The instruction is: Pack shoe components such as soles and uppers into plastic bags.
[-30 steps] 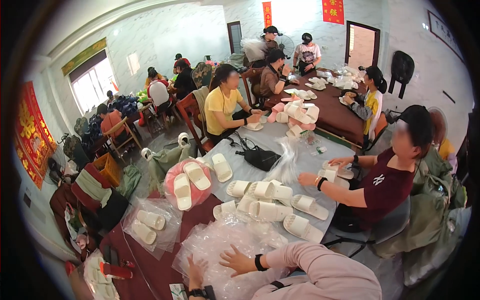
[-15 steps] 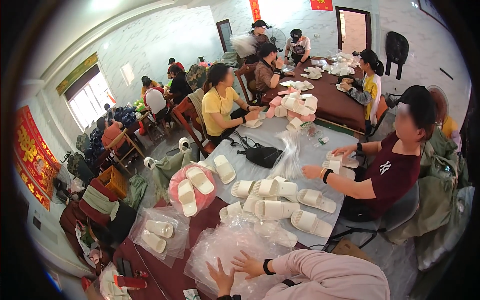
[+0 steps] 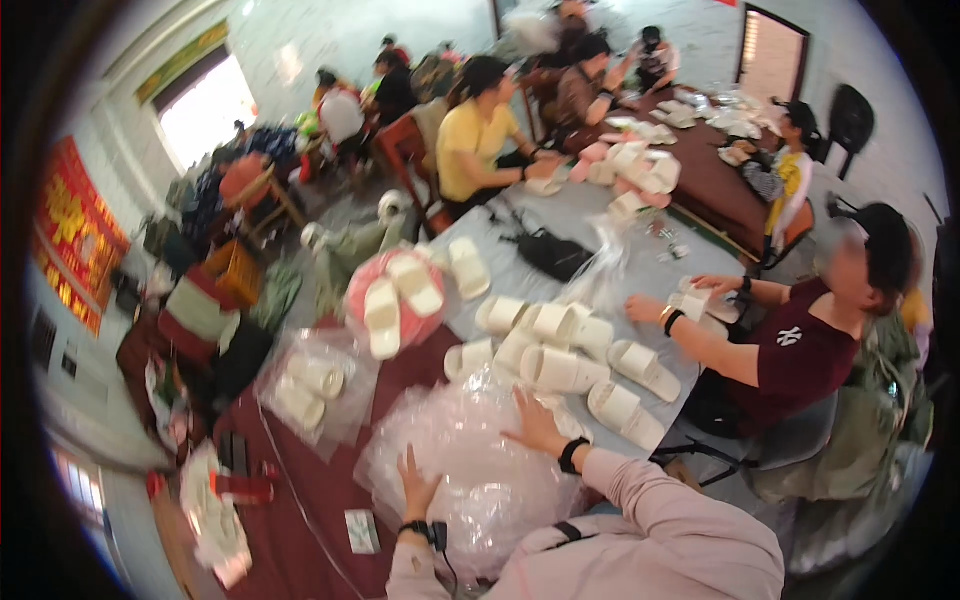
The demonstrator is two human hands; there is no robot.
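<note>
Several clear plastic bags lie in a loose, shiny heap right in front of me. My left hand rests on the near left part of this heap, fingers spread. Farther forward, my right hand lies on its right side with fingers stretched out, and nothing shows in its grip. Just beyond it is a pile of white slide slippers. At the left of the heap, a pair of white slippers lies in clear plastic.
Two white slippers sit on a round pink bundle at the table's far left. A black bag lies on the grey cover. A co-worker in a dark red shirt handles slippers at the right. A cable crosses the red cloth.
My hands have moved farther apart over the plastic. The right one went forward toward the slipper pile, and the left one also reaches farther in. The view has shifted.
</note>
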